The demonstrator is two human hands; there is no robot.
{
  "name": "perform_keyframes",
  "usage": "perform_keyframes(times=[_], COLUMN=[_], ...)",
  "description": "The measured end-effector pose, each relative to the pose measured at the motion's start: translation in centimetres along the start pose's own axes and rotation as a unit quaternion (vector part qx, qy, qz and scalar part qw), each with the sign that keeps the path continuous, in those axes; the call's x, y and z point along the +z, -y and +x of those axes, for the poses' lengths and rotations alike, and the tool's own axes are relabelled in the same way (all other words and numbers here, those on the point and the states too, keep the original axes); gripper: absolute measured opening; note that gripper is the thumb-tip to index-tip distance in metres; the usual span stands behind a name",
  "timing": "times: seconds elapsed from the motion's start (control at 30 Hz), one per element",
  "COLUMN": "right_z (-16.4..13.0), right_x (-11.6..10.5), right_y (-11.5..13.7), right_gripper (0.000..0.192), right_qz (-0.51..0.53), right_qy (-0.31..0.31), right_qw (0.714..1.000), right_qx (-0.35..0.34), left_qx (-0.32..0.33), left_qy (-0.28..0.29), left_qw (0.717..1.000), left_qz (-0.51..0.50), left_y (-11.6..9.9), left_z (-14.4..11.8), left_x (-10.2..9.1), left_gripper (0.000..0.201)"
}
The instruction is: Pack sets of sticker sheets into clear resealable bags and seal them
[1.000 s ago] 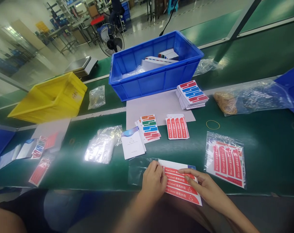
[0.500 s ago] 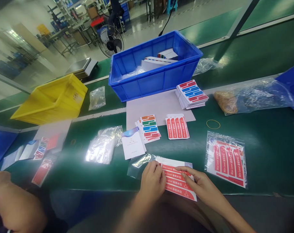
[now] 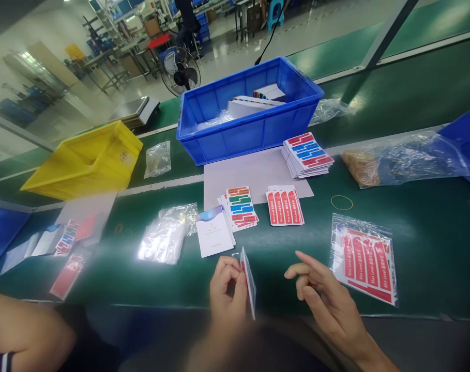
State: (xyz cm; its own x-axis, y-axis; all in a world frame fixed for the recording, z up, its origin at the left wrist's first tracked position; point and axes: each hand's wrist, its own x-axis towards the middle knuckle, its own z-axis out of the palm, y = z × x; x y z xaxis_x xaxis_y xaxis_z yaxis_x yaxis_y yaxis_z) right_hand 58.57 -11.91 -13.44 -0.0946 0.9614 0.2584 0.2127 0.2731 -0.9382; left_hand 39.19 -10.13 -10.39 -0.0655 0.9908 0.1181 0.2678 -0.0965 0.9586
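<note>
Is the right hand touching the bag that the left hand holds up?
Apart. The head view shows green table between the right hand and the bagged sticker sheet pinched on edge by the left hand.

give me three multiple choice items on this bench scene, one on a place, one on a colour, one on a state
1. Where is the stack of striped label sheets lying?
A. inside the yellow bin
B. on the grey sheet beside the blue bin
C. under the fan

2. What colour is the bin at the left of the green belt?
A. yellow
B. white
C. black

3. How is the bagged card held by the left hand?
A. flat on the belt
B. rolled into a tube
C. raised on edge, off the belt

Answers:
1 B, the stack rests on a corner of the grey sheet just right of the blue bin.
2 A, its walls are plainly yellow.
3 C, the fingers pinch it edge-on to the camera, while the right hand is open and holds nothing.
</note>
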Motion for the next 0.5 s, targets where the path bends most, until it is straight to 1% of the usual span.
perform_keyframes(times=[0.07,0.13,0.2,0.27,0.3,0.33,0.37,0.4,0.47,0.5], right_z=[0.4,0.9,1.1,1.2,1.2,1.1,1.1,1.0,1.1,1.2], right_x=[0.2,1.0,2.1,3.3,3.8,4.2,4.4,4.4,4.0,3.6], right_y=[0.5,1.0,1.4,1.6,1.5,1.5,1.3,1.2,1.1,1.1], right_gripper=[0.045,0.050,0.066,0.083,0.084,0.077,0.065,0.052,0.030,0.023], right_qz=[-0.040,-0.079,-0.116,-0.137,-0.135,-0.121,-0.100,-0.076,-0.035,-0.019], right_qy=[0.015,0.042,0.075,0.109,0.120,0.124,0.120,0.107,0.073,0.062], right_qw=[0.999,0.994,0.985,0.975,0.972,0.974,0.979,0.986,0.996,0.998], right_qx=[-0.024,-0.056,-0.101,-0.140,-0.148,-0.147,-0.133,-0.107,-0.031,0.007], left_qx=[-0.007,-0.013,-0.017,-0.009,-0.003,0.005,0.018,0.032,0.054,0.056], left_qy=[-0.024,-0.039,-0.053,-0.054,-0.042,-0.022,-0.002,0.006,-0.014,-0.033], left_qw=[0.997,0.989,0.981,0.979,0.980,0.984,0.989,0.993,0.998,0.998], left_qz=[-0.072,-0.140,-0.186,-0.198,-0.193,-0.176,-0.148,-0.111,-0.024,0.014], left_y=[-0.9,-1.5,-1.9,-2.4,-2.6,-2.7,-2.7,-2.6,-2.2,-1.9], left_z=[0.0,-0.2,-0.4,-0.5,-0.4,-0.4,-0.4,-0.3,-0.2,-0.1], left_x=[-0.5,-0.7,-0.6,-0.5,-0.4,-0.4,-0.4,-0.5,-0.9,-1.2], left_gripper=[0.031,0.033,0.031,0.029,0.029,0.028,0.026,0.021,0.005,0.020])
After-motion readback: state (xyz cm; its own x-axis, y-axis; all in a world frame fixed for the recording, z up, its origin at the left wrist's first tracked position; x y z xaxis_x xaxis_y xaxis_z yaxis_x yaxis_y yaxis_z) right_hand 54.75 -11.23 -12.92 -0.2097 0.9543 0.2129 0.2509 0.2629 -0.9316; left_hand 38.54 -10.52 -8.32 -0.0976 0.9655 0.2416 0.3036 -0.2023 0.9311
